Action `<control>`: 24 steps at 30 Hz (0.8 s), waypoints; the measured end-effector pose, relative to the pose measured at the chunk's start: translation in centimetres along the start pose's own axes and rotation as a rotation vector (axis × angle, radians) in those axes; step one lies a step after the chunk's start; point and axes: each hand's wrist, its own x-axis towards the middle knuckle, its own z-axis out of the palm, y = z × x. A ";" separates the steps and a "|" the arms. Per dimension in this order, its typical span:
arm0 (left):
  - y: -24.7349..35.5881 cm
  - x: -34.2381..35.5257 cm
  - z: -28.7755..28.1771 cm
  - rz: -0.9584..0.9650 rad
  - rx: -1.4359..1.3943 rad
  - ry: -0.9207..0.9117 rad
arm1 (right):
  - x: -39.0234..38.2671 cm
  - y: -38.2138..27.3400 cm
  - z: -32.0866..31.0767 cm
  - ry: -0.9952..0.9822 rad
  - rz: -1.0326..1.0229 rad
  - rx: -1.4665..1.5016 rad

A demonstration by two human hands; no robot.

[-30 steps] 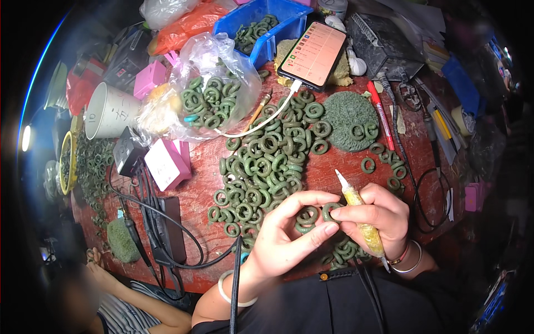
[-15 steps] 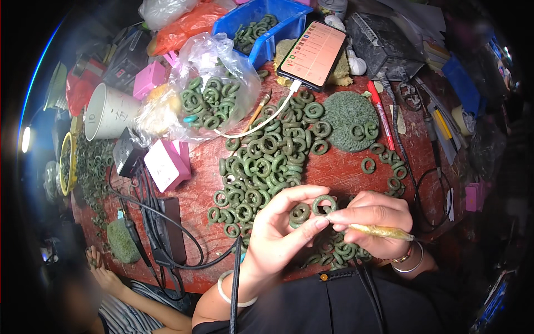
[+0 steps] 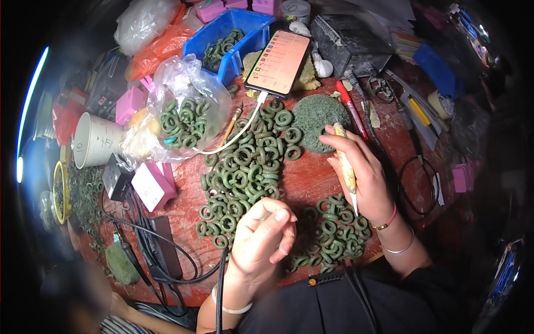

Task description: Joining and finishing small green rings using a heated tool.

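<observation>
Though loose, rings (image 3: 335, 237) beside both hands (image 3: 257, 240).

My table (image 3: 311, 181) is bright in the middle, with a dark shadow beside my left hand (image 3: 258, 239). A white light (image 3: 28, 106) glares at far left, the phone (image 3: 278, 62) glows, and the fisheye's edges bend into blurry blackness.

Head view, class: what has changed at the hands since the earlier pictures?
The right hand moved forward from the left hand to the round green pad, keeping its yellowish tool. The left fingers curled; the ring held between the hands no longer shows. The phone and blue bin stayed put.
</observation>
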 end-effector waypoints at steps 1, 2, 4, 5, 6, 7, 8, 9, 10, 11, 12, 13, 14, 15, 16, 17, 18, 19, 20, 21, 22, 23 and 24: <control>0.0 0.0 0.0 0.012 -0.002 0.005 | 0.0 0.3 0.1 -0.012 -0.025 0.000; 0.1 0.1 0.1 0.012 0.000 0.001 | 0.0 0.5 0.1 0.003 -0.016 -0.034; 0.0 0.2 0.5 0.004 0.015 0.052 | 0.2 0.9 0.2 0.026 -0.043 -0.049; 0.0 0.2 0.6 0.004 0.016 0.049 | 0.3 1.1 0.1 0.047 -0.067 -0.064; 0.0 0.2 0.6 0.010 0.028 0.048 | 0.4 1.2 0.0 0.052 -0.066 -0.069; 0.0 0.3 0.7 0.014 0.039 0.047 | 0.6 1.4 -0.2 0.066 -0.093 -0.108; -0.1 0.3 0.6 0.012 0.040 0.040 | 0.6 1.5 -0.4 0.080 -0.119 -0.148; -0.2 0.1 0.3 0.023 0.049 0.048 | 0.6 1.3 -0.3 0.081 -0.122 -0.143; -0.3 -0.1 0.1 0.036 0.057 0.057 | 0.5 0.9 -0.1 0.094 -0.072 -0.030; -0.2 -0.1 0.4 0.041 0.059 0.063 | 0.4 0.5 0.0 0.104 -0.023 0.084; -0.1 -0.1 0.8 0.051 0.113 0.098 | 0.3 0.0 0.1 0.118 -0.039 0.154; 0.0 -0.2 1.0 0.061 0.166 0.136 | 0.2 -0.2 0.0 0.113 -0.099 0.191; -0.2 0.0 0.5 0.055 0.157 0.085 | -0.2 -0.7 -0.3 0.085 -0.091 0.225; -0.3 0.3 0.5 0.072 0.176 0.040 | -0.6 -1.3 -0.4 0.055 -0.082 0.260; -0.3 0.5 0.7 0.071 0.184 0.018 | -1.0 -1.3 -0.4 0.024 -0.096 0.292; -0.2 0.4 0.8 0.069 0.195 0.001 | -1.3 -1.6 -0.6 -0.045 -0.087 0.324; -0.3 0.6 0.3 0.061 0.173 -0.052 | -1.5 -2.1 -0.8 -0.075 -0.074 0.353; -0.2 0.7 0.4 0.062 0.173 -0.060 | -1.5 -2.4 -0.9 -0.105 -0.059 0.382; -0.2 0.8 0.6 0.066 0.161 -0.037 | -1.4 -2.1 -0.8 -0.110 -0.057 0.389; -0.3 0.8 0.8 0.069 0.150 -0.018 | -1.3 -1.7 -0.9 -0.162 -0.173 0.363; -0.3 0.7 0.5 0.067 0.150 -0.014 | -1.2 -1.5 -0.9 -0.211 -0.289 0.336; -0.2 0.6 0.0 0.044 0.191 -0.050 | -1.3 -1.5 -0.9 -0.212 -0.285 0.338; -0.3 0.5 -0.3 0.022 0.230 -0.088 | -1.3 -1.7 -0.8 -0.208 -0.294 0.338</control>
